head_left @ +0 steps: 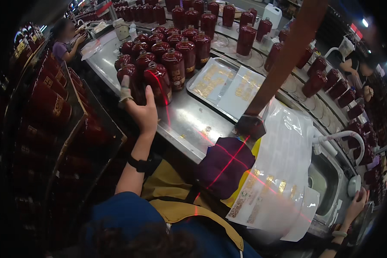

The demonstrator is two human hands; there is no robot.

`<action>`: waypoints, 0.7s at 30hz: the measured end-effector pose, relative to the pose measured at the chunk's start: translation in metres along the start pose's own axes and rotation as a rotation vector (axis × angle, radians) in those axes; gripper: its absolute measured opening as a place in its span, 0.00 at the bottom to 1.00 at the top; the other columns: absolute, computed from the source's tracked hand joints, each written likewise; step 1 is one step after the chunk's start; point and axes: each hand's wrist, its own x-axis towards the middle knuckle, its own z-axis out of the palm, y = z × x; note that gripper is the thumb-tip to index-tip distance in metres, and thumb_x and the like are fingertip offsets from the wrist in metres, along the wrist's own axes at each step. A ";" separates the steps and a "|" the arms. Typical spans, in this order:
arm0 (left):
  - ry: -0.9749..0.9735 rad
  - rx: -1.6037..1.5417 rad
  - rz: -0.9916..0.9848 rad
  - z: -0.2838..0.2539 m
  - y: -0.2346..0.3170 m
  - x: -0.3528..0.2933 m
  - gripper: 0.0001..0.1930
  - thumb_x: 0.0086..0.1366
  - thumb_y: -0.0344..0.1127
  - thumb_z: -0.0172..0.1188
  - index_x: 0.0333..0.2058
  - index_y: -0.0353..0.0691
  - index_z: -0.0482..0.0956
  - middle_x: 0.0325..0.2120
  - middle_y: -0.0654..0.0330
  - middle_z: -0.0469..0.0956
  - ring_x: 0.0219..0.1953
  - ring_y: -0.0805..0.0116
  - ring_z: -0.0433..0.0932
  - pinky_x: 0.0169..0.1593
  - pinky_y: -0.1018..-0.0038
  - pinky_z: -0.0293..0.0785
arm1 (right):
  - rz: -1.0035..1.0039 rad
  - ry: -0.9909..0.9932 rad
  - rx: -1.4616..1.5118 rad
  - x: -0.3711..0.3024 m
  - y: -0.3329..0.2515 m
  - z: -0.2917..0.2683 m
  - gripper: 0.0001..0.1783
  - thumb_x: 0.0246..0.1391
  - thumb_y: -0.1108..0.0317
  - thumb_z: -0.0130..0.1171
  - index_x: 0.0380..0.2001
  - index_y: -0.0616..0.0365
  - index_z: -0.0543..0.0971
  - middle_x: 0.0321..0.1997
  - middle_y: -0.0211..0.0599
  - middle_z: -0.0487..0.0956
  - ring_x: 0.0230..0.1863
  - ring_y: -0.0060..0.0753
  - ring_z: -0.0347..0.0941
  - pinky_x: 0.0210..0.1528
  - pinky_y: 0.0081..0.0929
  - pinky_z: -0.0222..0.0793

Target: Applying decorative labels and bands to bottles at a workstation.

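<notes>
My left hand (144,112) reaches to the front of a group of dark red glass bottles, thumb and fingers apart. A pale wrap covers one fingertip. The front left bottle (128,73) stands behind the gap between finger and thumb, and the thumb tip overlaps its neighbour (158,81). Whether the hand touches either bottle is hard to tell. Far to the right, my right hand (357,207) is beside the sink, just below a small pale round object (354,185). Its fingers point up and look slightly apart; I cannot make out anything in them.
A metal tray (206,98) holds sheets of gold labels. White label sheets (284,142) and a purple cloth (225,167) lie nearer. A brown post (284,60) rises before me. The sink (324,180) has a white faucet (352,134). Crated bottles stand left; a co-worker (64,43) sits beyond.
</notes>
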 end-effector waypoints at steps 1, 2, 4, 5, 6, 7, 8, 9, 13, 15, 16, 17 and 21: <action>0.061 0.095 -0.043 -0.001 -0.014 0.010 0.33 0.65 0.30 0.67 0.65 0.26 0.65 0.63 0.45 0.70 0.66 0.53 0.68 0.71 0.62 0.61 | -0.116 0.065 -0.024 0.003 -0.049 -0.005 0.15 0.66 0.72 0.59 0.54 0.62 0.79 0.55 0.45 0.80 0.52 0.44 0.76 0.56 0.35 0.69; 0.077 0.096 -0.029 -0.002 -0.025 0.020 0.33 0.65 0.30 0.67 0.65 0.26 0.65 0.63 0.45 0.70 0.66 0.53 0.68 0.71 0.62 0.61 | -0.075 0.050 0.013 0.007 -0.096 -0.013 0.15 0.66 0.72 0.59 0.54 0.62 0.79 0.55 0.45 0.80 0.52 0.44 0.76 0.56 0.35 0.69; 0.173 0.102 -0.258 -0.001 -0.037 0.045 0.35 0.65 0.34 0.68 0.65 0.24 0.63 0.62 0.40 0.69 0.63 0.51 0.71 0.68 0.60 0.65 | -0.166 -0.082 0.240 0.010 -0.181 -0.029 0.11 0.64 0.75 0.58 0.49 0.63 0.79 0.48 0.43 0.80 0.47 0.41 0.76 0.51 0.33 0.69; 0.202 0.098 -0.171 0.004 -0.040 0.062 0.35 0.65 0.34 0.68 0.65 0.24 0.63 0.62 0.40 0.69 0.63 0.51 0.71 0.68 0.60 0.65 | -0.167 -0.076 0.242 0.011 -0.218 -0.036 0.11 0.64 0.75 0.58 0.49 0.63 0.79 0.48 0.43 0.80 0.47 0.41 0.76 0.51 0.33 0.69; 0.228 -0.142 -0.215 0.008 -0.041 0.083 0.32 0.65 0.34 0.69 0.63 0.26 0.67 0.61 0.43 0.70 0.64 0.54 0.71 0.68 0.62 0.64 | -0.177 -0.100 0.288 0.011 -0.250 -0.043 0.09 0.64 0.75 0.58 0.47 0.64 0.79 0.45 0.42 0.79 0.46 0.40 0.76 0.50 0.33 0.69; 0.246 -0.393 -0.221 0.013 -0.041 0.109 0.28 0.64 0.34 0.69 0.60 0.28 0.72 0.60 0.47 0.72 0.65 0.57 0.70 0.69 0.63 0.62 | -0.188 -0.124 0.335 0.014 -0.279 -0.048 0.07 0.64 0.76 0.58 0.44 0.64 0.79 0.42 0.41 0.78 0.46 0.40 0.76 0.48 0.33 0.69; 0.247 -0.299 -0.222 0.021 -0.042 0.138 0.30 0.62 0.35 0.70 0.59 0.25 0.72 0.53 0.44 0.75 0.58 0.53 0.75 0.63 0.62 0.68 | -0.324 -0.061 0.319 0.019 -0.304 -0.052 0.05 0.63 0.78 0.58 0.42 0.64 0.79 0.39 0.39 0.77 0.40 0.35 0.74 0.41 0.30 0.67; 0.258 -0.212 -0.118 0.032 -0.043 0.169 0.32 0.60 0.37 0.72 0.57 0.23 0.72 0.47 0.40 0.79 0.51 0.49 0.80 0.58 0.61 0.75 | -0.327 -0.060 0.322 0.020 -0.324 -0.055 0.05 0.63 0.78 0.58 0.42 0.64 0.79 0.39 0.39 0.77 0.40 0.35 0.74 0.41 0.30 0.67; -0.073 0.072 -0.214 0.086 -0.062 0.282 0.43 0.49 0.55 0.76 0.55 0.26 0.77 0.51 0.40 0.81 0.54 0.49 0.81 0.60 0.59 0.74 | -0.328 -0.186 0.484 0.020 -0.370 -0.053 0.04 0.60 0.82 0.59 0.38 0.63 0.79 0.35 0.37 0.76 0.28 0.28 0.66 0.29 0.25 0.59; -0.353 0.375 -0.285 0.114 -0.083 0.327 0.51 0.41 0.59 0.80 0.58 0.28 0.76 0.52 0.43 0.82 0.52 0.54 0.82 0.59 0.63 0.75 | -0.329 -0.244 0.490 0.013 -0.377 -0.046 0.04 0.59 0.82 0.60 0.36 0.63 0.79 0.35 0.36 0.76 0.28 0.29 0.67 0.30 0.26 0.60; -0.394 0.452 -0.250 0.127 -0.097 0.338 0.50 0.40 0.61 0.80 0.56 0.29 0.78 0.50 0.43 0.83 0.52 0.54 0.83 0.59 0.63 0.75 | -0.370 -0.222 0.488 0.010 -0.378 -0.040 0.04 0.57 0.82 0.60 0.35 0.63 0.79 0.34 0.36 0.76 0.28 0.29 0.68 0.30 0.26 0.60; -0.448 0.530 -0.230 0.137 -0.113 0.343 0.49 0.39 0.62 0.79 0.55 0.30 0.80 0.49 0.43 0.84 0.52 0.54 0.83 0.59 0.63 0.75 | -0.383 -0.207 0.468 0.006 -0.379 -0.035 0.04 0.56 0.83 0.60 0.34 0.64 0.80 0.33 0.36 0.76 0.28 0.30 0.68 0.30 0.26 0.61; -0.936 0.955 -0.271 0.143 -0.182 0.332 0.42 0.43 0.44 0.82 0.59 0.40 0.78 0.59 0.49 0.79 0.62 0.45 0.77 0.65 0.54 0.72 | -0.215 -0.321 0.487 -0.018 -0.372 -0.022 0.01 0.59 0.79 0.59 0.33 0.63 0.78 0.30 0.35 0.72 0.26 0.27 0.62 0.29 0.26 0.56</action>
